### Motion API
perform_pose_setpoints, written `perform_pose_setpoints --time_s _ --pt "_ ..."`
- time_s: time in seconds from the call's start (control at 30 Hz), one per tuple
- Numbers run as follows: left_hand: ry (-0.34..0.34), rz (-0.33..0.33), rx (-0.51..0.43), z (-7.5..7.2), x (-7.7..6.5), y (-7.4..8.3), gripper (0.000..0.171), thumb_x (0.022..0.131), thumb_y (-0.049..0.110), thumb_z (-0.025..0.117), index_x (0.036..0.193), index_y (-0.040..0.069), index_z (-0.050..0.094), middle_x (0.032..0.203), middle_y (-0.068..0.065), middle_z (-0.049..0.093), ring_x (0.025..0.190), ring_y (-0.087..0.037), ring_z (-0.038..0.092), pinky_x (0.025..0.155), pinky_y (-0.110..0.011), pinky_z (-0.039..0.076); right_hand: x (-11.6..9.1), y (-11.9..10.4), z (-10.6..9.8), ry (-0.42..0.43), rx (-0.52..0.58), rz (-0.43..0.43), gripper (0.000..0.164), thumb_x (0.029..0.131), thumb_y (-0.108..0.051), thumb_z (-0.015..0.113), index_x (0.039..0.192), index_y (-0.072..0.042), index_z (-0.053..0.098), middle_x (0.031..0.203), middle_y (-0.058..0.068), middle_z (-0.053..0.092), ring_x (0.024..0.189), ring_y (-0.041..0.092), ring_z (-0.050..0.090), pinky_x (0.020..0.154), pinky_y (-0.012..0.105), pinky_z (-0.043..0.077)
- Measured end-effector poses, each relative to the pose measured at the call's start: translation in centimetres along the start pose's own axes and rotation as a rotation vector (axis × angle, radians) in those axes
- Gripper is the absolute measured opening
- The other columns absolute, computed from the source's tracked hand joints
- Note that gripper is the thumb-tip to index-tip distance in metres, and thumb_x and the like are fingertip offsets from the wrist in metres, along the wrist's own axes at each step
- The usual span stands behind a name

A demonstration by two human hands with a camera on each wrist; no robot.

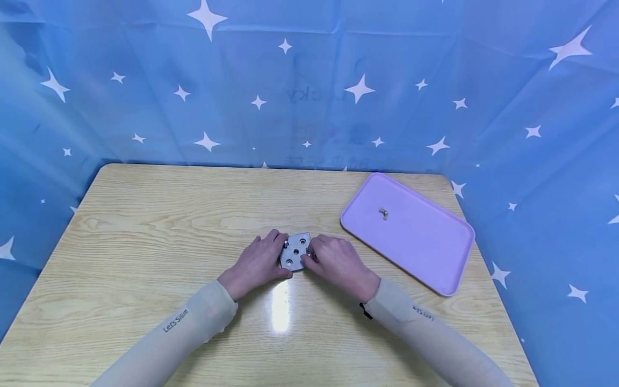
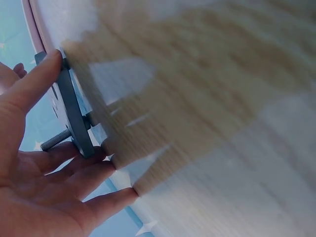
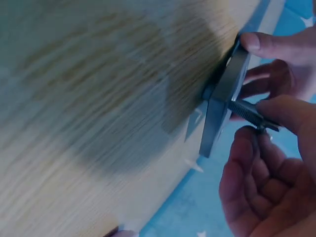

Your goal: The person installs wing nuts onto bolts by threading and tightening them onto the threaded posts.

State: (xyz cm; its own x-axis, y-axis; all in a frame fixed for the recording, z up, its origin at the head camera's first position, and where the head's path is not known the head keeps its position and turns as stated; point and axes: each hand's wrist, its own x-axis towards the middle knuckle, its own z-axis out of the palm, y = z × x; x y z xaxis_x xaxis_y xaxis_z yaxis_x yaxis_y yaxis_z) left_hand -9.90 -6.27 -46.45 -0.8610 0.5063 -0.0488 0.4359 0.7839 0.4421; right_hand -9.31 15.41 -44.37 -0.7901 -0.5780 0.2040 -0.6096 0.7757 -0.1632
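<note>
The fingers of the right hand (image 1: 338,262) pinch a small metal piece (image 3: 270,126), mostly hidden, at the free end of a threaded stud (image 3: 245,112); those of the left hand (image 1: 256,259) grip a metal plate (image 1: 297,257) by its edges. The plate lies between the two hands, over the middle of the surface (image 1: 159,215). The relation that counts most, as I judge it, is the stud's long axis: it rises from the plate's face toward the right thumb and forefinger, so the right hand is the nearer. Whether the piece engages the thread cannot be told. A second stud (image 2: 57,140) stands beside the left fingers. The plate is grey, flat, thick-edged and roughly square, slightly askew, with three holes along a diagonal. Beyond it to the right, a lilac tray (image 1: 420,252) carries a small metallic fitting (image 1: 384,214).
</note>
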Motion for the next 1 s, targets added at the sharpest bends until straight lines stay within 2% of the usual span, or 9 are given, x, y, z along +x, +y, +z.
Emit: perform_pose_setpoints --time_s 0.1,0.2,0.27,0.33,0.43,0.53,0.73,0.87,1.0 --pt "0.001 0.008 0.005 0.0 0.0 0.0 0.086 0.075 0.037 0.093 0.140 -0.005 0.054 0.121 -0.017 0.062 0.102 -0.027 0.063 0.102 -0.061 0.048 -0.2 0.1 -0.3 -0.048 -0.023 0.025 0.043 0.091 -0.052 0.075 0.088 -0.009 0.068 0.076 -0.002 0.059 0.060 0.010 0.051 0.048 0.024 0.042" --pt "0.004 0.015 0.013 -0.1 0.1 0.0 0.085 0.075 0.037 0.093 0.139 -0.004 0.055 0.120 -0.016 0.062 0.100 -0.026 0.062 0.100 -0.059 0.050 -0.2 0.6 -1.2 -0.102 -0.015 -0.042 0.057 0.090 -0.058 0.074 0.112 -0.006 0.071 0.100 0.004 0.068 0.082 0.016 0.064 0.067 0.030 0.055" --pt "0.001 0.013 0.020 -0.1 0.1 0.0 0.084 0.075 0.038 0.093 0.138 -0.003 0.055 0.120 -0.015 0.061 0.101 -0.026 0.062 0.100 -0.059 0.050 -0.1 1.2 -1.9 -0.136 -0.003 -0.152 0.053 0.093 -0.045 0.076 0.129 -0.007 0.068 0.123 0.007 0.068 0.105 0.021 0.066 0.088 0.035 0.056" --pt "-0.004 0.007 0.023 -0.2 0.1 0.0 0.084 0.075 0.038 0.093 0.138 -0.002 0.055 0.120 -0.015 0.061 0.102 -0.027 0.063 0.100 -0.059 0.050 -0.1 1.7 -2.6 -0.174 0.002 -0.277 0.050 0.095 -0.027 0.077 0.140 -0.010 0.063 0.141 0.007 0.062 0.125 0.023 0.060 0.105 0.039 0.050" --pt "-0.020 -0.006 0.015 -0.3 0.1 0.1 0.083 0.076 0.038 0.093 0.139 -0.002 0.055 0.121 -0.015 0.061 0.104 -0.027 0.063 0.102 -0.060 0.048 0.1 2.0 -3.1 -0.219 -0.035 -0.412 0.047 0.095 -0.006 0.074 0.140 -0.014 0.064 0.147 0.002 0.058 0.133 0.022 0.056 0.111 0.039 0.045" --pt "-0.037 -0.017 0.002 -0.4 0.1 0.2 0.083 0.077 0.038 0.092 0.140 -0.002 0.055 0.123 -0.016 0.061 0.106 -0.028 0.063 0.104 -0.061 0.047 0.3 1.9 -3.1 -0.217 -0.084 -0.465 0.040 0.095 -0.001 0.073 0.132 -0.014 0.069 0.141 0.000 0.063 0.129 0.020 0.059 0.109 0.036 0.047" --pt "-0.034 -0.027 -0.010 -0.3 0.2 0.2 0.082 0.077 0.037 0.092 0.140 -0.002 0.055 0.123 -0.015 0.061 0.106 -0.027 0.062 0.104 -0.061 0.047 0.5 1.5 -2.2 -0.125 -0.089 -0.451 0.024 0.091 -0.002 0.077 0.111 -0.013 0.076 0.116 0.001 0.072 0.106 0.017 0.067 0.093 0.032 0.055" --pt "-0.020 -0.023 -0.012 -0.3 0.2 0.2 0.082 0.076 0.036 0.092 0.139 -0.002 0.056 0.121 -0.014 0.061 0.103 -0.026 0.061 0.103 -0.061 0.048 0.5 1.3 -1.4 -0.084 -0.051 -0.351 0.009 0.092 -0.011 0.079 0.100 -0.012 0.075 0.097 0.000 0.070 0.086 0.014 0.066 0.076 0.030 0.057" --pt "-0.020 -0.023 -0.007 -0.3 0.2 0.2 0.084 0.076 0.037 0.093 0.139 -0.002 0.055 0.122 -0.014 0.061 0.105 -0.026 0.062 0.104 -0.061 0.047 0.4 0.7 -0.9 -0.078 0.037 -0.198 0.009 0.092 -0.016 0.079 0.095 -0.010 0.073 0.085 -0.001 0.068 0.070 0.011 0.061 0.062 0.029 0.052"
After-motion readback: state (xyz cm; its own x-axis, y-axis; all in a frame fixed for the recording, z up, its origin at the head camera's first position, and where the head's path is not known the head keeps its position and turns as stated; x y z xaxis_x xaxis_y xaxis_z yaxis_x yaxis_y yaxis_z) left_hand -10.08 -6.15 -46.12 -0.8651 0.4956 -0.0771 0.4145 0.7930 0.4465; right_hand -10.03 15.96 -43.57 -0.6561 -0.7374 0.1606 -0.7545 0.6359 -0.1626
